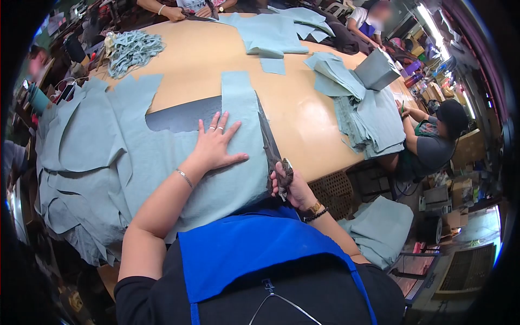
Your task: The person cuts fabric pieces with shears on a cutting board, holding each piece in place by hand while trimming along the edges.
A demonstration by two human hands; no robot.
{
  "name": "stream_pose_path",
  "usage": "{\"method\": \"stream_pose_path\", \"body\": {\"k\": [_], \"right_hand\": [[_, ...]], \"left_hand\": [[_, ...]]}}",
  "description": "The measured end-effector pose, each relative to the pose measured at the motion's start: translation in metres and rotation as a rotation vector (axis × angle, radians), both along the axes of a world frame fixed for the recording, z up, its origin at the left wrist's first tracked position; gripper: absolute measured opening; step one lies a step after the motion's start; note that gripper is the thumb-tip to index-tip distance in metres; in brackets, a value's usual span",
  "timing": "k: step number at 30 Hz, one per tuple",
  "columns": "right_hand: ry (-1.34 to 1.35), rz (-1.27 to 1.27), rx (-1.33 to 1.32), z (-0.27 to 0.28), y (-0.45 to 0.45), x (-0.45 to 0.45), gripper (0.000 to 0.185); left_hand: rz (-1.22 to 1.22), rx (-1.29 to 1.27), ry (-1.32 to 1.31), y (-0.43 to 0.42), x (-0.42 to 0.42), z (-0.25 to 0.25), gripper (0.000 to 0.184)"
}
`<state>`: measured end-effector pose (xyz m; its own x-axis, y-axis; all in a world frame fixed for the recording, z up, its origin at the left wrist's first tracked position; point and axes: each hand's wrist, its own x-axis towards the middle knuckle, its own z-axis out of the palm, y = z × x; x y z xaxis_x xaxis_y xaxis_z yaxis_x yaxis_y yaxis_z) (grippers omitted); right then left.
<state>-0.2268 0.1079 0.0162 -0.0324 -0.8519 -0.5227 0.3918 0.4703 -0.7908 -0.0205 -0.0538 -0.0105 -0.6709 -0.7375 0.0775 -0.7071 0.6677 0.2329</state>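
My left hand (215, 145) lies flat with fingers spread on a pale blue-green leather-like sheet (216, 184), which covers the near side of the table. Under it, a dark grey sheet (181, 116) shows through a cut-out and along the right edge. At that right edge, my right hand (297, 188) is closed around the dark, wrapped-looking handles of what appear to be shears (285, 172). Their blades are hard to tell apart from the dark material beside the sheet. More pieces of the same material (81, 135) lie layered to the left, hanging over the edge.
A heap of thin offcut strips (135, 51) sits at the far left of the tan table (303, 119). Stacked pieces (374, 122) lie at the right near a seated co-worker (439, 135). Another person's hands (173, 13) work at the far edge. Folded material (379, 227) is at lower right.
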Motion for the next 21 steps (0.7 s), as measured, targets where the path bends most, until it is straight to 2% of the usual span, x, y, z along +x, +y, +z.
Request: {"method": "stream_pose_path", "body": {"k": [21], "right_hand": [[0.074, 0.012, -0.011, -0.004, -0.011, 0.001, 0.041]], "left_hand": [[-0.025, -0.026, -0.021, 0.01, -0.003, 0.008, 0.096]]}}
